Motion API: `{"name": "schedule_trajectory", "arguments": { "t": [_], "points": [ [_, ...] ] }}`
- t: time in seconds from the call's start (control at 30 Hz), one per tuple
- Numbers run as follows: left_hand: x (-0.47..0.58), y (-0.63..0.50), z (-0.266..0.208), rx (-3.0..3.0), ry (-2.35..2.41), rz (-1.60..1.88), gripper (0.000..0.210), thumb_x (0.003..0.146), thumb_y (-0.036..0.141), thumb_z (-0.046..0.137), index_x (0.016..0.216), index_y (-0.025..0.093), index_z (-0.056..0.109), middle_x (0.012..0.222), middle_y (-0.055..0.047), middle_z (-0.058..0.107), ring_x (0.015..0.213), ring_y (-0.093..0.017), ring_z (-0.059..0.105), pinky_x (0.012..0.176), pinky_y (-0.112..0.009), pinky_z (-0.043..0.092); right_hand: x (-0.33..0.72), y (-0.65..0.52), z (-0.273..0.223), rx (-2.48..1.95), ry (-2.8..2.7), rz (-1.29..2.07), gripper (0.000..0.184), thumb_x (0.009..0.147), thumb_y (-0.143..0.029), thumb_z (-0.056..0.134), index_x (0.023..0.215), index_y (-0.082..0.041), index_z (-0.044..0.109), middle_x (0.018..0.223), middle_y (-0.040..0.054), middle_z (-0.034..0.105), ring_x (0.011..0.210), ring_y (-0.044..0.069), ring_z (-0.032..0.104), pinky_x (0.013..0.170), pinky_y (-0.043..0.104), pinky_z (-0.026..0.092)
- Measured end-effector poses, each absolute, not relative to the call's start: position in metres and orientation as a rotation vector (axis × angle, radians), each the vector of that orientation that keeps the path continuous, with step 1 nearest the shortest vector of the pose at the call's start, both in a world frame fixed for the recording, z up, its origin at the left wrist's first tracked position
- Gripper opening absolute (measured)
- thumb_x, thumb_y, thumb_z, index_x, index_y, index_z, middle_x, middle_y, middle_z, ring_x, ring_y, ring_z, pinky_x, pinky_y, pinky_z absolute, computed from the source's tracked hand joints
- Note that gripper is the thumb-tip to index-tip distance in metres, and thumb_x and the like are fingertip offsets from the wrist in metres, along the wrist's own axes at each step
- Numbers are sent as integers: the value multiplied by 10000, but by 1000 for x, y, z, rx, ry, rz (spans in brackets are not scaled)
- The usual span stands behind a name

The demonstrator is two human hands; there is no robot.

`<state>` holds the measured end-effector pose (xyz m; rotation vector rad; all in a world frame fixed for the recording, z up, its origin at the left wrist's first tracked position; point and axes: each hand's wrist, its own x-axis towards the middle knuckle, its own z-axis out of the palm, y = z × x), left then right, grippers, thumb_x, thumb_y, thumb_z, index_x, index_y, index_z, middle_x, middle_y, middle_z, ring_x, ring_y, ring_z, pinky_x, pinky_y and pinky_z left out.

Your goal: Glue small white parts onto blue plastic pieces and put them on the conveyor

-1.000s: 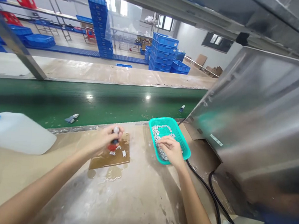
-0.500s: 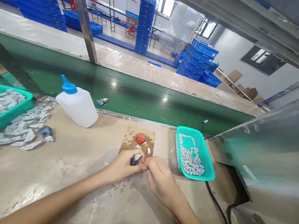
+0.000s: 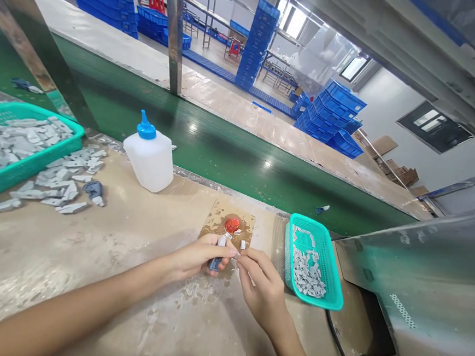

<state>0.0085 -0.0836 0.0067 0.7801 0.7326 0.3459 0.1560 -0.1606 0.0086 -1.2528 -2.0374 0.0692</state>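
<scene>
My left hand (image 3: 202, 256) is closed around a small dark blue and light grey plastic part (image 3: 215, 262). The fingertips of my right hand (image 3: 263, 279) are pinched together against the left thumb; a tiny pale piece (image 3: 237, 255) seems to sit between them, too small to name. Just beyond the hands lies a wet brown board (image 3: 213, 217) with a red round cap (image 3: 232, 225) on it. A few small white pieces (image 3: 243, 245) rest near the cap.
At left, a green basket (image 3: 73, 142) holds grey parts, with more grey parts (image 3: 61, 189) heaped beside it. A white bottle (image 3: 152, 163) with a blue nozzle stands behind. Another green basket (image 3: 337, 298) of small pieces is at right. A green conveyor belt (image 3: 230, 161) runs behind.
The view has swung, so the scene sits tilted and shifted rightward. My left hand has turned the blue and grey part, showing more of it. Both hands stay together.
</scene>
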Motion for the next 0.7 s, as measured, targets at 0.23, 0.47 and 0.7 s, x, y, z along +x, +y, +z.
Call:
{"name": "schedule_trajectory", "arguments": {
  "t": [0.23, 0.47, 0.7],
  "points": [
    [10, -81, 3, 637, 757, 467, 152, 631, 224, 645, 715, 142, 550, 562, 32, 510, 505, -65, 452, 448, -175, 351, 156, -141, 4, -1276, -1961, 61, 225, 817, -59, 445, 917, -203, 586, 831, 66, 617, 793, 158, 596, 706, 281, 511],
    [2, -60, 12, 350, 715, 806, 285, 543, -50, 409, 720, 152, 504, 690, 13, 526, 706, -99, 568, 808, -274, 479, 173, -93, -22, -1511, -1730, 232, 136, 750, -149, 517, 724, -181, 647, 724, 52, 648, 655, 165, 614, 584, 271, 509],
    [-2, -55, 13, 321, 714, 797, 232, 654, -12, 424, 772, 170, 507, 682, 14, 547, 718, -109, 605, 856, -303, 480, 173, -86, -30, -1468, -1816, 203, 178, 769, -154, 483, 729, -191, 652, 709, 54, 649, 678, 175, 614, 609, 284, 500]
  ]
}}
